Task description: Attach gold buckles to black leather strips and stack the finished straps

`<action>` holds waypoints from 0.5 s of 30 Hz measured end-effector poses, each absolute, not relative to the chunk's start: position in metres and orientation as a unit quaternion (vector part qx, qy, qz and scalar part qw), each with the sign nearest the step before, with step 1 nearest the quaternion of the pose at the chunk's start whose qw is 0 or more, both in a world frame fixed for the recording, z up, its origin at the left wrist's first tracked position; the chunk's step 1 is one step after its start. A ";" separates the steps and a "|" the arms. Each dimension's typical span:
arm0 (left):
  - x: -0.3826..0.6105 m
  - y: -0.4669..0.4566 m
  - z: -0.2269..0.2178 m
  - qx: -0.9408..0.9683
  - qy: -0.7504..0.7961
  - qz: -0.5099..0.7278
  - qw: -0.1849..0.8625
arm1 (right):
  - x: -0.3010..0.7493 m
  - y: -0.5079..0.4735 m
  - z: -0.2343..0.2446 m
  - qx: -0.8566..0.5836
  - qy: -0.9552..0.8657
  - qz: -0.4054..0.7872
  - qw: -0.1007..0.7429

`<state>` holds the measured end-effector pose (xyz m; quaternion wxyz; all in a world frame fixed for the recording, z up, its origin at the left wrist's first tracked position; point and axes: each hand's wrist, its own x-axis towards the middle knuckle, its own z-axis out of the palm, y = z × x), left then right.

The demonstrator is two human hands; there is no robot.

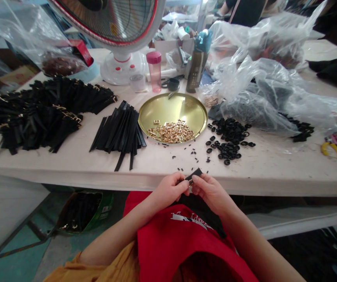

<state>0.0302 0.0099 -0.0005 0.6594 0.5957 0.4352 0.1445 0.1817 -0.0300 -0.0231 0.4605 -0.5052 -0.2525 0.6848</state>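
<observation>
Just over the table's front edge, my left hand (pixel 176 185) and my right hand (pixel 205 185) meet, both closed on one short black strap (pixel 197 172). A bit of gold metal, seemingly a buckle (pixel 190 180), shows between the fingers; most of it is hidden. Beyond the hands, a round gold tray (pixel 168 105) holds a heap of small gold buckles (pixel 175 131). Flat black straps (pixel 119 129) lie in a bundle left of the tray. Black rings or loops (pixel 229 135) are piled to its right. Tiny black bits (pixel 194 152) lie scattered in front.
A large heap of black straps with gold buckles (pixel 45 109) covers the left side. Behind stand a fan (pixel 123 66), a pink bottle (pixel 155 72) and a dark bottle (pixel 197 66). Plastic bags (pixel 262 94) and yellow-handled pliers (pixel 332 150) lie right. A bin (pixel 105 209) stands below.
</observation>
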 end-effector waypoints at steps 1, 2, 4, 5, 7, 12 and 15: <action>0.030 0.010 0.000 0.595 0.437 0.143 0.660 | 0.181 -0.030 -0.020 -0.524 -0.277 0.661 0.460; 0.030 0.009 0.000 0.593 0.437 0.142 0.661 | 0.181 -0.030 -0.017 -0.540 -0.303 0.637 0.460; 0.030 0.008 0.002 0.590 0.437 0.145 0.664 | 0.182 -0.029 -0.011 -0.557 -0.338 0.607 0.456; 0.030 0.007 0.003 0.589 0.435 0.148 0.665 | 0.183 -0.030 -0.010 -0.555 -0.344 0.608 0.451; 0.029 0.005 0.006 0.589 0.429 0.152 0.668 | 0.186 -0.031 -0.009 -0.536 -0.333 0.637 0.443; 0.027 0.004 0.010 0.595 0.409 0.139 0.678 | 0.188 -0.037 -0.020 -0.475 -0.252 0.716 0.445; 0.026 0.003 0.012 0.598 0.416 0.132 0.672 | 0.186 -0.041 -0.021 -0.494 -0.263 0.692 0.455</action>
